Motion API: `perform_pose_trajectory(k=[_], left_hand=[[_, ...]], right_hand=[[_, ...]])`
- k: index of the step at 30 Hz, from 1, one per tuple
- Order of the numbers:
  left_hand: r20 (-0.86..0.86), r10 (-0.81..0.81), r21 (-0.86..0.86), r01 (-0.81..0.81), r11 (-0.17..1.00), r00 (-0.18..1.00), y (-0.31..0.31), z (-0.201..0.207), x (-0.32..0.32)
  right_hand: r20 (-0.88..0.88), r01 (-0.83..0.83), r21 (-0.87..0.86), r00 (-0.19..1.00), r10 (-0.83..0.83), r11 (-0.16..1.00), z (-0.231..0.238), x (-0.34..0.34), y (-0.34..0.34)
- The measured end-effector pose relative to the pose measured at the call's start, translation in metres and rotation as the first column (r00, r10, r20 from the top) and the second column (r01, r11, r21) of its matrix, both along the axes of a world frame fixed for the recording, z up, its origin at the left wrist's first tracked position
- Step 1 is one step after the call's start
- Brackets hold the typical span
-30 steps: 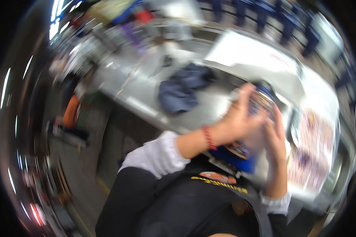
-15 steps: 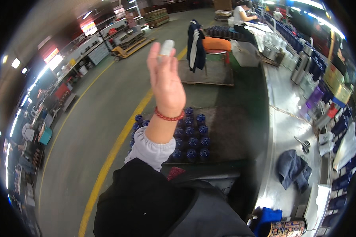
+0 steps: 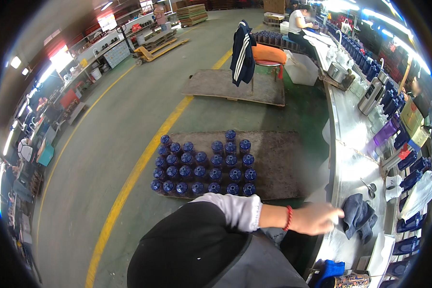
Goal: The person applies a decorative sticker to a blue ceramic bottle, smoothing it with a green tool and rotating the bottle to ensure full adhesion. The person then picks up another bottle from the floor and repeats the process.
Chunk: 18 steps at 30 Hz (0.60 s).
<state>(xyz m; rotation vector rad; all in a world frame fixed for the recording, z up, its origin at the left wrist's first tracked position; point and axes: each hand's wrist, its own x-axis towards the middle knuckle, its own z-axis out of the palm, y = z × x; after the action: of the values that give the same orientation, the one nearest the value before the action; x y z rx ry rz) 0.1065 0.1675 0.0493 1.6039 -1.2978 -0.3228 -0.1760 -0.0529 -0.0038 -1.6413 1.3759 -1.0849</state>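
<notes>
My left hand reaches rightward from a white cuff, a red braided bracelet around its wrist. Its fingers are blurred by motion, partly curled, and point at a dark grey cloth crumpled on the metal bench. A small white covering shows at a fingertip. Whether the fingertips touch the cloth I cannot tell. Scissors lie just beyond the cloth. My right hand is out of view. Close to the bench's near end are a blue cloth-like item and a patterned cylinder.
Dark blue bottles stand in rows on a low board on the floor. A jacket hangs by an orange-topped stool. A steel flask and more bottles line the bench. Another person sits farther back.
My left hand has swung down and right, from raised with its fingers up to beside the grey cloth. The rows of blue bottles it partly covered now show fully.
</notes>
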Motion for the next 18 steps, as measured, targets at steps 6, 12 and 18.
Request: perform_pose_trajectory(k=[6, 12, 18], left_hand=[[0.13, -0.402, 0.018, 0.403, 0.915, 0.906, -0.069, -0.009, -0.062], [0.215, -0.552, 0.12, 0.539, 0.834, 0.805, -0.105, -0.028, -0.12], [0.26, -0.498, 0.051, 0.503, 0.863, 0.828, -0.12, -0.038, -0.142]], right_hand=[[-0.33, 0.116, -0.408, 0.906, -0.265, 0.905, 0.058, -0.068, 0.0], [-0.555, -0.497, -0.698, 0.831, 0.049, 0.516, 0.08, -0.069, 0.012], [0.073, -0.235, -0.047, 0.969, 0.238, 0.971, 0.083, -0.076, -0.013]])
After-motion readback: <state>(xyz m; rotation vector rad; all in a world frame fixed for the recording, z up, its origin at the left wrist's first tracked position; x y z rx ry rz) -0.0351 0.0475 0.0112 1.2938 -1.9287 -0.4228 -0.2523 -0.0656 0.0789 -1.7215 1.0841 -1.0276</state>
